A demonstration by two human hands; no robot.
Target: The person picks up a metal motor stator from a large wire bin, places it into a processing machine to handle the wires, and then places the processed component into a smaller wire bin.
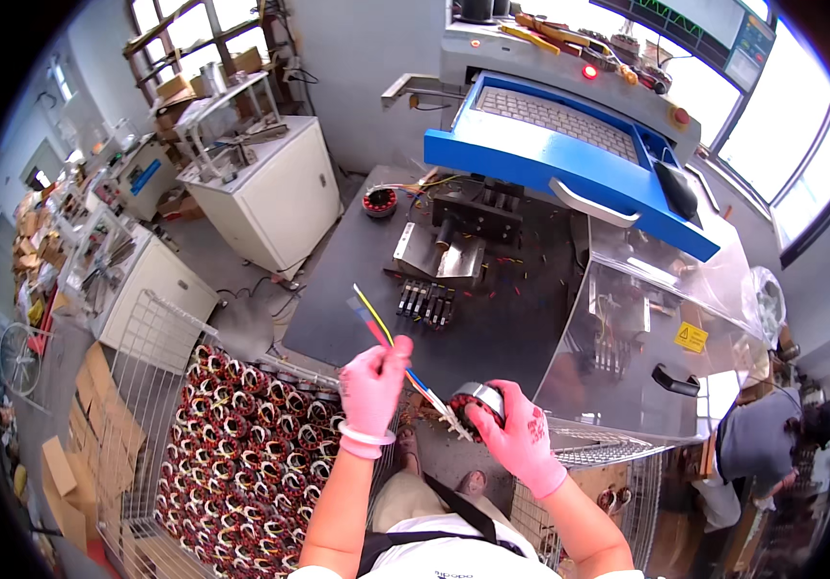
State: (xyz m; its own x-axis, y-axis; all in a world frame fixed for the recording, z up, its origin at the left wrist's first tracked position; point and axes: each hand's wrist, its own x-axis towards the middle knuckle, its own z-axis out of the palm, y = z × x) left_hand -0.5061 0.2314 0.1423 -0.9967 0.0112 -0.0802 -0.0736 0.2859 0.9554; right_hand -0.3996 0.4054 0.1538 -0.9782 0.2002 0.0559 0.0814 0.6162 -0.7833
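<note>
My right hand (521,434), in a pink glove, grips a motor stator (478,394) with a silver rim and dark red windings. It is held in front of my body, past the near edge of the dark worktable (338,316). Coloured lead wires (419,382) run from the stator up to my left hand (373,388), also gloved in pink. Its fingers are closed around them, and yellow and red ends stick out beyond. On the table stand a metal fixture (439,253) and a row of small black clamps (424,303). Another stator (379,201) lies at the far left corner.
A wire basket (148,333) full of stators stands at lower left. Above the table juts a blue keyboard drawer (530,145). A clear guard (617,347) with a black handle borders the right side. A co-worker (762,439) bends over at far right. White cabinets (265,207) stand left.
</note>
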